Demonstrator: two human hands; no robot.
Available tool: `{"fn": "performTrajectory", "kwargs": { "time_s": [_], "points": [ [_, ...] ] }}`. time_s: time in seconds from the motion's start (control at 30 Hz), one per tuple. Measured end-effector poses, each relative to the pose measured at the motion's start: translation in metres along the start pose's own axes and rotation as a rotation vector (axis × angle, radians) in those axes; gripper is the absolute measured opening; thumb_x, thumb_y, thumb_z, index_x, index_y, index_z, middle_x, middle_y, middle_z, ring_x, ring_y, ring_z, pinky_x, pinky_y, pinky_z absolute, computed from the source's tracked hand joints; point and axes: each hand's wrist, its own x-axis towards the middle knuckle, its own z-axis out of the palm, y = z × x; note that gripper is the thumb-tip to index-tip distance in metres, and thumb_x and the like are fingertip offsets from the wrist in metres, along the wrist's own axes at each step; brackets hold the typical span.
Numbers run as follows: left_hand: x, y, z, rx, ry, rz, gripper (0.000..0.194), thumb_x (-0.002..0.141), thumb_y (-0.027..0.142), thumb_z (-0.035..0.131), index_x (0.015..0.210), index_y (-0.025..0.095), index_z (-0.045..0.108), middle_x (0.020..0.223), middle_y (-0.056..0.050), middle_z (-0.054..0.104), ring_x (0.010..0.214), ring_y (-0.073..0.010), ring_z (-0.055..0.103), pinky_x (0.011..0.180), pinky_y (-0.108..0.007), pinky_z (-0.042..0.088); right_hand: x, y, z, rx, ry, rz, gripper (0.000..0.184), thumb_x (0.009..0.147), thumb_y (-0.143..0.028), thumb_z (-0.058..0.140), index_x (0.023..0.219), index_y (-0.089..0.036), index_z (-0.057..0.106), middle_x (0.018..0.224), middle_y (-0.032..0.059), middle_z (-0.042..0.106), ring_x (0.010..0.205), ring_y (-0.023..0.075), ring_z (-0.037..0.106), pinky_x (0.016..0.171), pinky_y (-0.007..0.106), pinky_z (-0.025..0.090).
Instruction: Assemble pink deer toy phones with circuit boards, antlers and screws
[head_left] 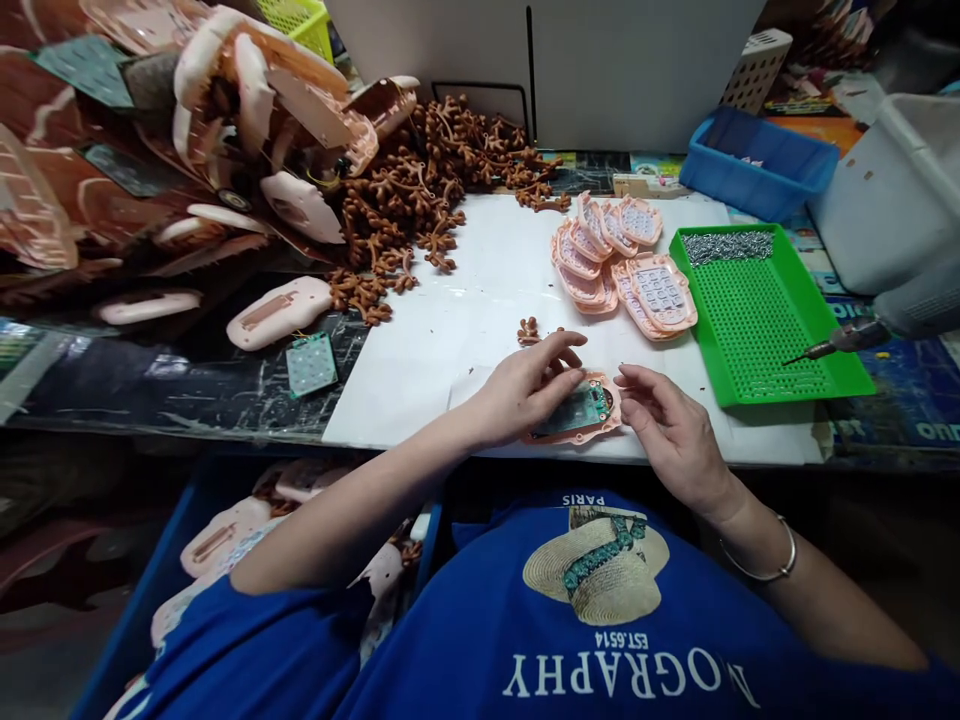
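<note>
A pink plastic shell with a green circuit board [581, 410] lies on the white work mat [480, 300] near the front edge. My left hand [525, 385] rests on its left side, fingers curled over the board and pressing it. My right hand [664, 420] hovers just right of the shell, fingers loosely bent, thumb and forefinger close together; I cannot see anything in them. One small brown rubber piece [529, 330] lies just beyond my left hand.
A stack of finished pink keypad shells [622, 260] sits mid-mat. A green tray [757, 320] with screws stands right, an electric screwdriver [862, 335] hanging over it. Brown rubber parts [420, 190] and pink shells [277, 310] pile at left. A blue bin [757, 160] is behind.
</note>
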Motion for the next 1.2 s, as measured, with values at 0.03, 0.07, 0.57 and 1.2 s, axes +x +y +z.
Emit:
{"fn": "performTrajectory", "kwargs": {
  "time_s": [0.03, 0.07, 0.57, 1.2],
  "points": [
    [-0.001, -0.002, 0.0, 0.055, 0.038, 0.028, 0.038, 0.097, 0.031, 0.049, 0.131, 0.015, 0.051, 0.115, -0.013, 0.068, 0.098, -0.0208, 0.066, 0.083, -0.037, 0.055, 0.0, 0.0, -0.001, -0.035, 0.004, -0.021, 0.032, 0.099, -0.028, 0.054, 0.129, -0.02, 0.056, 0.114, 0.0093, 0.068, 0.098, 0.0174, 0.069, 0.084, 0.032, 0.06],
    [-0.002, -0.004, 0.0, 0.092, 0.078, 0.05, 0.037, 0.098, 0.03, 0.048, 0.131, 0.015, 0.052, 0.118, -0.014, 0.068, 0.102, -0.0215, 0.066, 0.087, -0.038, 0.054, 0.001, 0.0, -0.001, -0.072, 0.008, -0.041, 0.031, 0.099, -0.027, 0.053, 0.129, -0.02, 0.056, 0.113, 0.0094, 0.068, 0.097, 0.0172, 0.069, 0.084, 0.032, 0.059],
    [-0.044, -0.012, -0.003, 0.423, 0.04, 0.247, 0.081, 0.088, 0.04, 0.069, 0.154, 0.023, 0.025, 0.138, -0.015, 0.056, 0.124, -0.0305, 0.054, 0.104, -0.05, 0.046, 0.002, 0.0, -0.009, -0.222, -0.001, -0.126, 0.026, 0.098, -0.023, 0.052, 0.124, -0.021, 0.058, 0.106, 0.008, 0.068, 0.091, 0.0191, 0.067, 0.084, 0.036, 0.056],
    [0.02, -0.041, -0.082, 0.424, 0.041, 0.075, 0.026, 0.084, 0.033, 0.068, 0.105, 0.018, 0.07, 0.092, -0.005, 0.064, 0.077, -0.0146, 0.06, 0.071, -0.026, 0.047, -0.002, 0.015, -0.008, -0.247, 0.004, -0.278, 0.021, 0.094, -0.015, 0.057, 0.114, -0.022, 0.063, 0.104, 0.0076, 0.071, 0.095, 0.0196, 0.069, 0.085, 0.035, 0.058]
  ]
}}
